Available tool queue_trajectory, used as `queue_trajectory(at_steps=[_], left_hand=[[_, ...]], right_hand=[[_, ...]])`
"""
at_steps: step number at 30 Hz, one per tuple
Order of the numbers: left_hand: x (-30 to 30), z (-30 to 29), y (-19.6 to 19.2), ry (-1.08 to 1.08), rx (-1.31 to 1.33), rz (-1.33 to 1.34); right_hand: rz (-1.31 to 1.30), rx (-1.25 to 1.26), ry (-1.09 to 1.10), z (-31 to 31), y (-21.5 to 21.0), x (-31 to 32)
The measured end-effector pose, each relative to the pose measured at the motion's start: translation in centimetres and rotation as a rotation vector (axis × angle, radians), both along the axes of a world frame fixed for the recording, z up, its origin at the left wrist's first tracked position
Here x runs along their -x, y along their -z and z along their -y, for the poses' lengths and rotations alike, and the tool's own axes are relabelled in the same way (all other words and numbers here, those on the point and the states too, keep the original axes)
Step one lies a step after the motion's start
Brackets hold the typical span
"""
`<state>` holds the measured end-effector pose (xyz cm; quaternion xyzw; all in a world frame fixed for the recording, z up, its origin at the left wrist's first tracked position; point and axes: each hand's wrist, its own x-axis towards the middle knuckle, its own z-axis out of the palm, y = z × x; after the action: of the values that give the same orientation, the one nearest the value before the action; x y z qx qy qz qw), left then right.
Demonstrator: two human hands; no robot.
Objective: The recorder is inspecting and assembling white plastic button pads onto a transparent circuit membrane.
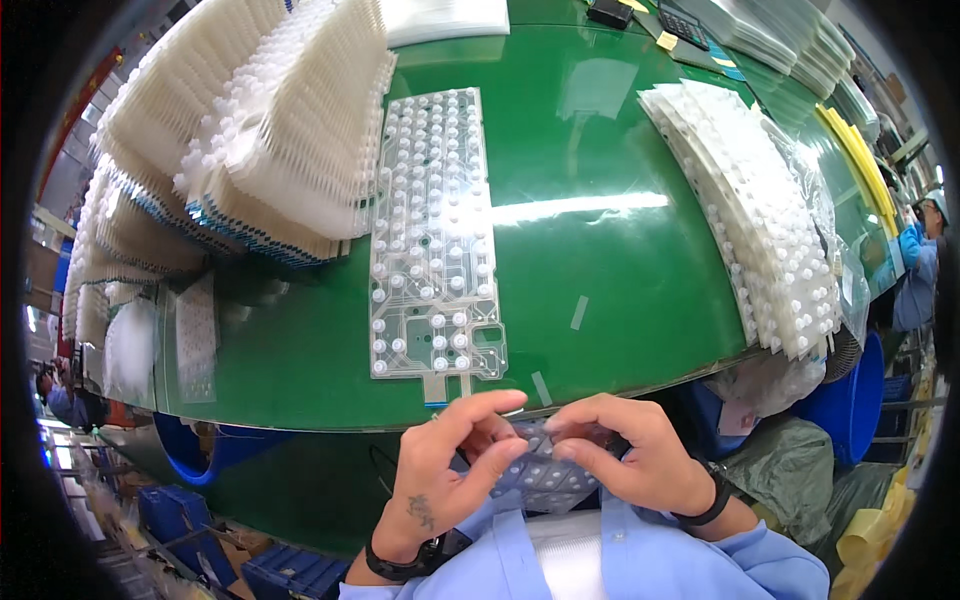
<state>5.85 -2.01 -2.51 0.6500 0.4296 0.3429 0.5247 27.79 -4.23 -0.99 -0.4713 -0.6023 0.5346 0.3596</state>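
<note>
My left hand (455,470) and my right hand (637,455) are together in front of my body, just off the table's near edge. Both have thumb and fingers closed on a translucent keyboard membrane sheet (548,478) dotted with white domes; it hangs down against my front, and the fingers partly cover it. A small shiny strip shows by the left index fingertip, too small to make out. Beyond my hands, another keyboard membrane (425,240) lies flat on the green table (560,270), its short tail reaching toward the near edge.
Tall stacks of membranes (270,130) fill the left side. Another fanned stack (750,210) lies at the right. Two clear tape strips (579,312) rest near the front edge. Blue bins (850,400) stand below the table. A calculator (683,25) lies at the back; a person (918,265) is far right.
</note>
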Motion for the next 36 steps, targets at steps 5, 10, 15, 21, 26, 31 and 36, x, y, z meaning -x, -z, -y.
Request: queue_trajectory(at_steps=[5,10,15,21,26,31,36], left_hand=[[0.3,0.2,0.3,-0.105,-0.048,0.036],[0.5,0.6,0.5,-0.094,-0.133,-0.023],[0.3,0.8,0.5,-0.173,-0.011,0.080],[0.4,0.1,-0.4,-0.026,0.057,0.023],[0.0,0.4,0.0,-0.119,0.096,0.112],[0.3,-0.3,0.5,-0.023,0.003,0.069],[0.3,-0.5,0.4,-0.070,-0.331,-0.131]], right_hand=[[-0.050,0.088,0.090,1.4,1.2,0.6],[-0.384,0.262,0.261,1.8,2.1,0.1],[-0.406,0.285,0.199,2.0,2.0,-0.3],[-0.181,-0.029,0.191,1.1,0.8,-0.4],[-0.115,-0.037,0.189,0.7,0.7,-0.5],[-0.083,0.007,0.136,0.6,1.6,-1.8],[0.054,-0.057,0.158,-0.3,0.5,-2.0]])
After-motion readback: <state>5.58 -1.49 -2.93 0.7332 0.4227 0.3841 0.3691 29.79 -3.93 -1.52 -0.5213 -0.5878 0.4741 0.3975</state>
